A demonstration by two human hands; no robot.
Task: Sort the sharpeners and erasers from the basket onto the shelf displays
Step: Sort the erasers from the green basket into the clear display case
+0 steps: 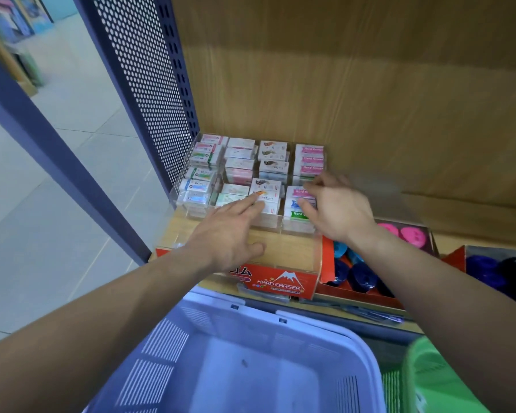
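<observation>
The basket (310,321) at bottom centre shows a bare floor, though its near part is cut off. Past it, at right, sharpeners (361,278) sit in red boxes. At centre the left grip (230,234) lies open, straight fingers touching erasers (239,171) in the clear tray (183,174). The right grip (340,210) curls thumb and fingers on the front right stack, seemingly pinching a pack. Best to seat each pack flat and square in its matching compartment. Labels are blurred, and the right palm hides the contact.
</observation>
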